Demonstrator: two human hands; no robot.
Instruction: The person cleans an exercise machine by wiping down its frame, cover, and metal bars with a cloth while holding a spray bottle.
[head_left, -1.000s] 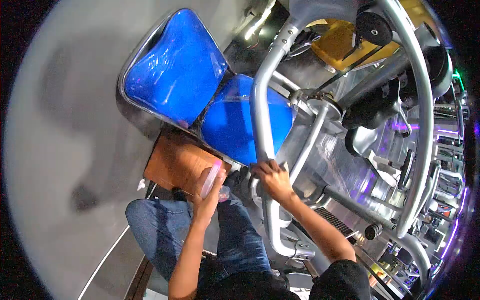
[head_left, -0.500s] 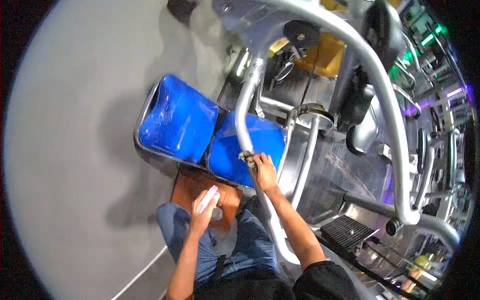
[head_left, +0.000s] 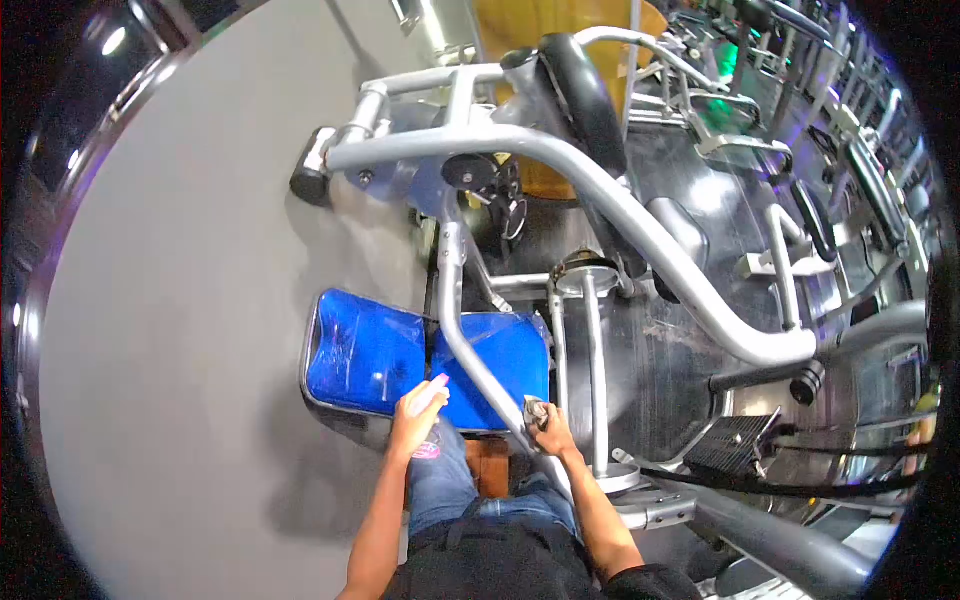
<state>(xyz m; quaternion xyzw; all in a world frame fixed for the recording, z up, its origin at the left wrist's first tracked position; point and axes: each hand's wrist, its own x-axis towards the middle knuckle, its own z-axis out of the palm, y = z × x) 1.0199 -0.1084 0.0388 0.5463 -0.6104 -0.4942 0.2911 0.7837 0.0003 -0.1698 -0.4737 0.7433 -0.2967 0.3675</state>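
Note:
My left hand [head_left: 412, 425] is closed round a spray bottle [head_left: 427, 449] with a white and pink head, at the near edge of the blue padded cushions [head_left: 372, 350]. The bottle's lower part is clear, with pink at its base. My right hand [head_left: 553, 436] grips a crumpled cloth [head_left: 536, 409] against a bent silver tube [head_left: 480, 372] of a gym machine. This tube crosses over the right-hand cushion. Clear plastic film seems to cover both cushions.
A thick curved silver bar [head_left: 620, 205] arches across the machine, with a black pad [head_left: 585, 105] near its top. Below the cushions, a brown block [head_left: 488, 466] shows between my legs. A black grate [head_left: 730, 442] lies at right; more gym machines stand beyond.
My view has tilted up, showing more of the machine. My right hand and cloth have moved down the tube towards me. My left hand has brought the bottle up to the cushion edge.

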